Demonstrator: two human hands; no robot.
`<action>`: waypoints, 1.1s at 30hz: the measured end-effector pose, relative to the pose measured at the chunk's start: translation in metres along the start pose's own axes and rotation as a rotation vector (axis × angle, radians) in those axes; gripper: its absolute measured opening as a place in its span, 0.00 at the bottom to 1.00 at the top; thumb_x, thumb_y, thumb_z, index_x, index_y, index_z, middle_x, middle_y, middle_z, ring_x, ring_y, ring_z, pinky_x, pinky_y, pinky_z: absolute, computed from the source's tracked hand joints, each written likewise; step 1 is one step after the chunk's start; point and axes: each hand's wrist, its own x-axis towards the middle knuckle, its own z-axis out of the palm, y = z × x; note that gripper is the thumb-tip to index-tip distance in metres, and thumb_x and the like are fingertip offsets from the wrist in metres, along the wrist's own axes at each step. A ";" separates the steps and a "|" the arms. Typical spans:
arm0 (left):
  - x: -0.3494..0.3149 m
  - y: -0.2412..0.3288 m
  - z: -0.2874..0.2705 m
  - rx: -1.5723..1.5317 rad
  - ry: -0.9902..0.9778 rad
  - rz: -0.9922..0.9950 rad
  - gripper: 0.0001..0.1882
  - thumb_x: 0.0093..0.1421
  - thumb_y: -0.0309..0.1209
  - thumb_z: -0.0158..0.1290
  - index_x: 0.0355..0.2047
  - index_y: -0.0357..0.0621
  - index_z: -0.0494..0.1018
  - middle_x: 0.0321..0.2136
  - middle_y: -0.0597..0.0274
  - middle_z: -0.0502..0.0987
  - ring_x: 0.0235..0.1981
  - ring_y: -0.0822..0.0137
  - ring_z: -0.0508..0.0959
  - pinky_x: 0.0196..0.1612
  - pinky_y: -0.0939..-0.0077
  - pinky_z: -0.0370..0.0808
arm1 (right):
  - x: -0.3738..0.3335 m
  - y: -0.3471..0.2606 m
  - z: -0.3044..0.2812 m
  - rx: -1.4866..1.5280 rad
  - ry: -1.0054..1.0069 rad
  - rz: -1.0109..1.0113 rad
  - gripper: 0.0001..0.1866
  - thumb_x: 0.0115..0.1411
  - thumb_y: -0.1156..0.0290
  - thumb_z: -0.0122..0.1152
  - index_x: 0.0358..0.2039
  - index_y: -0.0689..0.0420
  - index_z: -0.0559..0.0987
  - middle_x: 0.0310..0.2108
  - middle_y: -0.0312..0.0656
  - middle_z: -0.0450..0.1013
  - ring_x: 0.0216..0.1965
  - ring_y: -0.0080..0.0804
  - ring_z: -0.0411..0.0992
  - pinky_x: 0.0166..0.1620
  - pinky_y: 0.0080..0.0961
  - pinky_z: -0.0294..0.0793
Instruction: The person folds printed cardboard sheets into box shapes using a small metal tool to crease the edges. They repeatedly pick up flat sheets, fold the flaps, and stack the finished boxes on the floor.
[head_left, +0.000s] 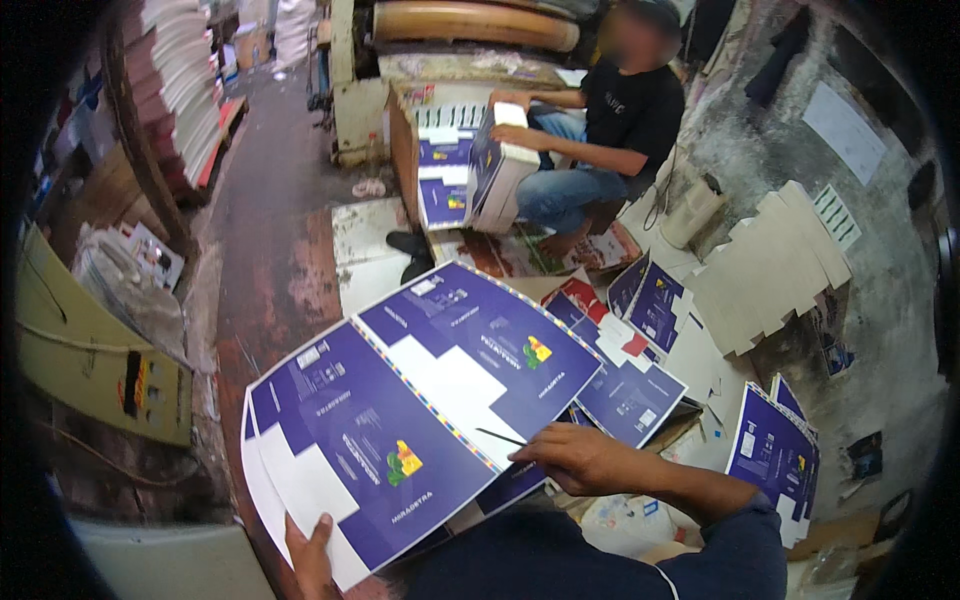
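Observation:
A large printed cardboard sheet, purple with white stepped areas and a small yellow-green picture in each half, spreads across the space before me. A strip of coloured squares runs between its two halves. My left hand grips its near left edge, thumb on top, the other fingers mostly hidden. Over the near right edge, my right hand is closed on a thin dark pointed stick, whose tip lies over the sheet. I cannot make out what kind of tool it is.
Opposite, a seated person rests both hands on a stack of cut sheets. More purple printed sheets lie to the right, with others beyond. Plain cardboard lies at the far right. A yellow-green machine panel stands left.

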 end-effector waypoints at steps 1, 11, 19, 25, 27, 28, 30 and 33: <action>0.002 -0.002 -0.002 -0.007 -0.011 0.001 0.34 0.56 0.26 0.56 0.62 0.29 0.59 0.52 0.47 0.73 0.52 0.58 0.73 0.59 0.66 0.66 | 0.000 0.017 0.016 -0.145 0.063 -0.052 0.28 0.54 0.78 0.61 0.57 0.52 0.73 0.49 0.42 0.74 0.52 0.39 0.72 0.53 0.37 0.73; -0.002 0.022 -0.036 0.187 -0.026 -0.146 0.36 0.60 0.33 0.59 0.63 0.27 0.58 0.56 0.46 0.70 0.56 0.58 0.70 0.60 0.69 0.64 | 0.018 0.060 0.064 0.259 0.537 0.196 0.12 0.63 0.63 0.61 0.41 0.57 0.79 0.34 0.43 0.79 0.34 0.35 0.78 0.40 0.33 0.76; 0.017 -0.023 -0.061 -0.125 -0.062 -0.109 0.31 0.56 0.19 0.57 0.59 0.33 0.61 0.48 0.48 0.76 0.48 0.57 0.78 0.53 0.65 0.73 | 0.025 0.008 0.026 0.715 0.968 0.351 0.13 0.65 0.61 0.59 0.35 0.60 0.78 0.30 0.39 0.75 0.29 0.26 0.73 0.34 0.26 0.74; 0.008 0.000 0.020 0.092 -0.117 -0.005 0.27 0.61 0.29 0.56 0.57 0.31 0.63 0.47 0.50 0.77 0.48 0.61 0.77 0.53 0.69 0.71 | 0.063 -0.046 0.114 0.487 0.271 -0.125 0.08 0.64 0.68 0.59 0.39 0.59 0.79 0.33 0.47 0.76 0.34 0.40 0.77 0.37 0.33 0.75; 0.004 -0.007 0.033 0.130 -0.119 0.006 0.26 0.61 0.29 0.56 0.57 0.31 0.64 0.47 0.50 0.77 0.47 0.61 0.77 0.53 0.68 0.71 | 0.063 -0.053 0.151 0.381 0.191 -0.169 0.10 0.65 0.66 0.56 0.39 0.58 0.79 0.33 0.47 0.76 0.36 0.44 0.77 0.38 0.37 0.75; 0.004 -0.012 0.037 0.143 -0.124 0.006 0.26 0.61 0.29 0.56 0.57 0.31 0.64 0.47 0.50 0.77 0.47 0.61 0.76 0.53 0.68 0.71 | 0.064 -0.051 0.163 0.465 0.063 -0.187 0.15 0.64 0.61 0.57 0.45 0.58 0.77 0.37 0.50 0.77 0.40 0.48 0.77 0.43 0.39 0.76; 0.009 -0.016 0.039 0.174 -0.133 0.006 0.26 0.61 0.30 0.56 0.57 0.31 0.64 0.47 0.50 0.77 0.47 0.61 0.76 0.53 0.68 0.71 | 0.067 -0.053 0.175 0.553 0.000 -0.280 0.17 0.61 0.57 0.61 0.40 0.58 0.79 0.34 0.50 0.76 0.36 0.50 0.74 0.39 0.44 0.73; 0.018 -0.021 0.037 0.227 -0.137 -0.004 0.26 0.62 0.31 0.56 0.57 0.31 0.64 0.47 0.50 0.77 0.47 0.61 0.76 0.52 0.68 0.71 | 0.104 -0.044 0.142 0.573 -0.208 -0.393 0.25 0.62 0.56 0.60 0.54 0.57 0.73 0.46 0.55 0.75 0.48 0.51 0.74 0.51 0.41 0.73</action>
